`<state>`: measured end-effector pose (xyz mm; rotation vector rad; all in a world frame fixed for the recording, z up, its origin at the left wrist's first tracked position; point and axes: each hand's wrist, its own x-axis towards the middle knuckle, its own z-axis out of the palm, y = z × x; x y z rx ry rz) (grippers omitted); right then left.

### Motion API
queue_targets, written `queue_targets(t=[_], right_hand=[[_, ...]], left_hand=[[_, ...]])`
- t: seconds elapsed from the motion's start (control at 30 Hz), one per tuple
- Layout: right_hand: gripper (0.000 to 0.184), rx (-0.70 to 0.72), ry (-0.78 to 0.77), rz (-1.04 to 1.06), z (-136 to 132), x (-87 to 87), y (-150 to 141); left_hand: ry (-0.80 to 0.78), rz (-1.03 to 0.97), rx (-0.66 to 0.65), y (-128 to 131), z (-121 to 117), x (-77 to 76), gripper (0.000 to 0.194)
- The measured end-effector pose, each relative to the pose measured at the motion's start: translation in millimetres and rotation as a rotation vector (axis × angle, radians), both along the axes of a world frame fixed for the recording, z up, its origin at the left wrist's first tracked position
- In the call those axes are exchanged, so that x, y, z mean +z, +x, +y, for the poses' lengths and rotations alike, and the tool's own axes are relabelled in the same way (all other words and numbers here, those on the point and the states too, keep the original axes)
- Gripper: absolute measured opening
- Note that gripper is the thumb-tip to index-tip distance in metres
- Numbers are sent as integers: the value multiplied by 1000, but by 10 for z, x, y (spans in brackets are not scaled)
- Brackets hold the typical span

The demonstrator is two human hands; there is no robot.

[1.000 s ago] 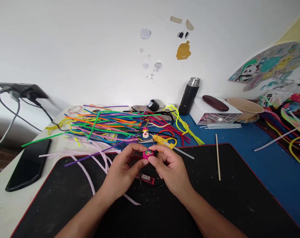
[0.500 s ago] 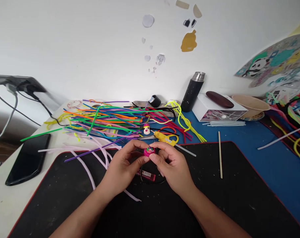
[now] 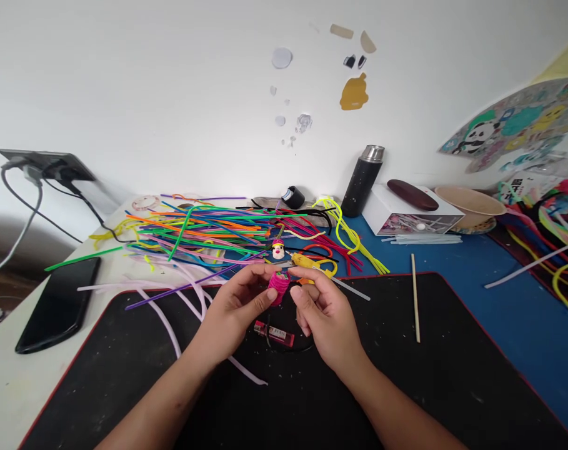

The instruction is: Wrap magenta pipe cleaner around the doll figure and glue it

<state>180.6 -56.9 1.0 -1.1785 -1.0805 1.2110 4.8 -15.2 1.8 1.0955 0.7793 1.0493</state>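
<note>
A magenta tube of coiled pipe cleaner (image 3: 279, 289) is held upright above the black mat, with bits of green at its top. My left hand (image 3: 237, 306) pinches it between thumb and fingers. At its upper right edge, the index fingertip of my right hand (image 3: 325, 309) touches it; the right thumb is close beside it, and the other fingers curl in. Just beyond my hands stand a small figure with a white face (image 3: 278, 251) and a yellow glue gun (image 3: 305, 261), partly hidden by my fingers. Below the tube lies a red lighter (image 3: 274, 334).
A pile of colourful pipe cleaners (image 3: 209, 228) spreads behind my hands. On the left is a black phone (image 3: 59, 306); a wooden stick (image 3: 415, 300) lies right. Farther back are a black thermos (image 3: 362, 184), a white box (image 3: 405, 212) and a beige bowl (image 3: 471, 203).
The magenta tube has tipped from showing its open end to showing its coiled side. My right thumb has come away from its front. The camera view has shifted slightly.
</note>
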Motion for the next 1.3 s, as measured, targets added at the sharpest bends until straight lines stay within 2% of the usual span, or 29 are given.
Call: queue_targets(t=[0.1, 0.23, 0.4, 0.67, 0.77, 0.87, 1.03, 1.13, 1.3], right_hand=[[46, -15, -11, 31, 24, 22, 13], [49, 20, -36, 64, 48, 25, 19], [47, 117, -47, 106, 52, -3, 1], [46, 156, -76, 145, 44, -32, 1], [44, 126, -74, 148, 57, -37, 0], [45, 91, -69, 151, 69, -38, -1], [45, 88, -68, 127, 60, -19, 4], [49, 114, -77, 137, 53, -4, 5], [50, 125, -101, 175, 56, -12, 11]], left_hand=[[-105, -105, 15, -1, 9, -12, 29], [-259, -233, -34, 19, 12, 2, 34], [-368, -294, -118, 33, 3, 20, 40], [-454, -289, -211, 30, -22, -18, 50], [-426, -232, -188, 31, -22, -32, 52], [-306, -132, -134, 25, -18, -38, 52], [-116, 8, -209, 33, -13, -50, 47], [-84, -1, -200, 56, -12, -58, 44], [-90, -39, -185, 69, -26, -43, 50]])
